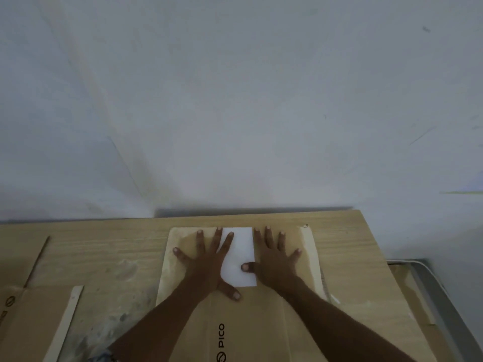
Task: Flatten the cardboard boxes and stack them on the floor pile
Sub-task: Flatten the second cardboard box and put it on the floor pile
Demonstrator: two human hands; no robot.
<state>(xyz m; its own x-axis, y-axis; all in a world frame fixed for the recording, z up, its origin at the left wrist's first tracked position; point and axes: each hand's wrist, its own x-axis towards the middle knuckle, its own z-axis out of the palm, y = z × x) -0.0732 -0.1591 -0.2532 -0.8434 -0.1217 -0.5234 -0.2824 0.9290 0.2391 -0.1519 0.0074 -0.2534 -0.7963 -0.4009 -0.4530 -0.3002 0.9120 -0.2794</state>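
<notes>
A flattened box (243,317) lay at the surface's (109,252) far edge, under both hands. The left hand (209,265) and right hand (274,262) pressed flat on it, fingers spread, gripping nothing, either side of a smooth white rectangular label (239,257). The cardboard was brown and matte; the surface, pale wood grain.

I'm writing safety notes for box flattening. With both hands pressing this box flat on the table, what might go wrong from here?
The brown flattened cardboard box may spring back once the left hand and right hand lift. Its right edge nears the wooden table edge, so it might slide off. Peeling tape strip could snag fingers.
</notes>
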